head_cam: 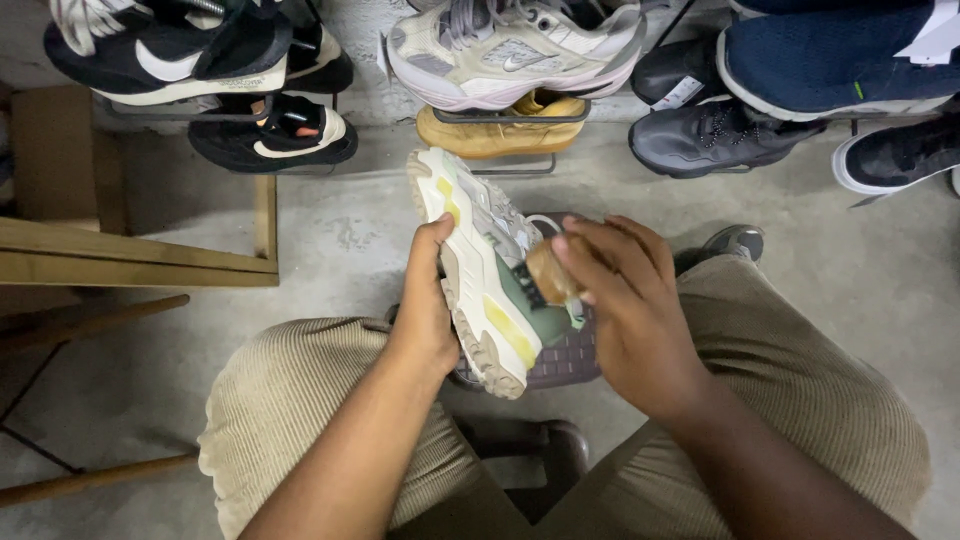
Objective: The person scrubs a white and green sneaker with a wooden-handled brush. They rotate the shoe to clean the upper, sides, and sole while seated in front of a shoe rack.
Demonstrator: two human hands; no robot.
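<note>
The left hand is closed around the sole edge of a cream and green sneaker, thumb lying along the pale midsole, holding the shoe tilted on its side with the toe pointing toward the top of the frame. The right hand grips a small wooden-backed brush, fingers curled over the top of it, and the dark bristles press against the green side panel of the sneaker. The shoe sits in the middle of the frame, held above the gap between the person's knees, which are covered in tan corduroy shorts. Just beneath the sneaker a purplish woven mat or basket shows through, partly hidden by the shoe and the right hand. The floor is bare grey concrete.

Further out, along the top of the frame, shoes sit on low wire racks: a black and white pair at the upper left, a grey and cream trainer over a tan shoe at the centre, and a dark grey boot with a navy shoe at the upper right. A wooden frame juts in from the left edge.
</note>
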